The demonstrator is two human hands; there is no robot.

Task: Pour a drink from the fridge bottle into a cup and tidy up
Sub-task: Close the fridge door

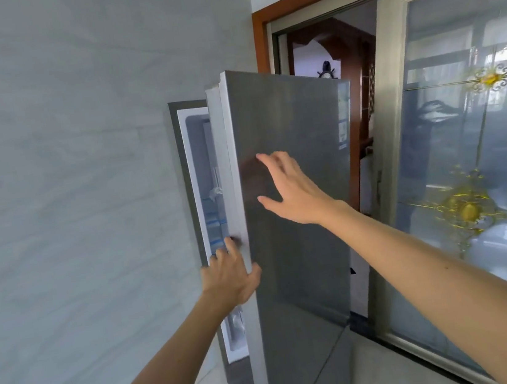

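Room: a pale grey marbled wall [67, 184] fills the left half of the view; a sliding glass door [478, 143] with gold ornaments stands at right in a brown wooden frame [261, 42], with a further room visible through the gap beside it.

Fridge: a tall grey fridge [188, 181] sits against the wall, its white inner rim exposed along the left side.

Fridge door: the grey door [297, 218] stands partly open, hinged on the right, its free edge swung toward the camera.

Right hand: the right hand [290, 190] is spread flat toward the door's outer face, fingers extended and apart, grasping nothing; whether the palm touches the metal cannot be told.

Left hand: the left hand [231, 275] is at the door's free edge, thumb on the outer face, fingers curled around the edge and holding it.

Fridge interior: through the narrow gap, shelves [214, 226] with blue-trimmed clear items are visible, blurred.

Bottle: the drink bottle cannot be made out; only a sliver of the interior shows, and its contents are too unclear to name.
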